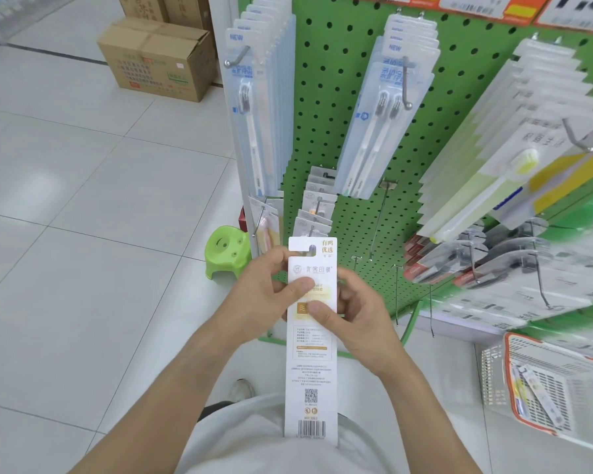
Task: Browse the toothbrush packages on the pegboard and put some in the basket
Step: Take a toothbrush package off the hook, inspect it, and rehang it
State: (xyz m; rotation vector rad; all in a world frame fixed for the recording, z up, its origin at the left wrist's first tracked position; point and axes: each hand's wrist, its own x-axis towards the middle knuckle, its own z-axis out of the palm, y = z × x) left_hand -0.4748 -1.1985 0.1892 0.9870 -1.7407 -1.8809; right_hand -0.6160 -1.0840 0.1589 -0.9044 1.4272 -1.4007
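Left hand: the left hand (264, 295) holds the pack (311, 340) from the left side. Its thumb lies flat on the front of the pack and its fingers curl round the left edge.
Right hand: the right hand (353, 319) holds the same pack from the right side. Its thumb presses the front, just under the left thumb, and its fingers go behind.
Pack: a long white card, held straight up and down in front of the person's body. The side with small print, a square code and a bar code faces the camera. A second card top peeks out right behind it, so it may be two packs; I cannot tell for sure.
Pegboard: the green pegboard (326, 97) stands just past the hands. Many clear toothbrush packs hang on its hooks, one row at top left (254, 107), one in the middle (380, 124) and one on the right (514, 155). Small white packs (317, 206) hang lower down, just above the held pack. Some hooks near the hands are bare.
Basket: the basket (493, 378) is white with an orange rim. It sits low on the right, well apart from the hands. One pack (541, 395) lies inside it.
Floor: a green stool (228, 251) stands by the foot of the pegboard. Brown boxes (158, 56) sit far back on the white tiles.
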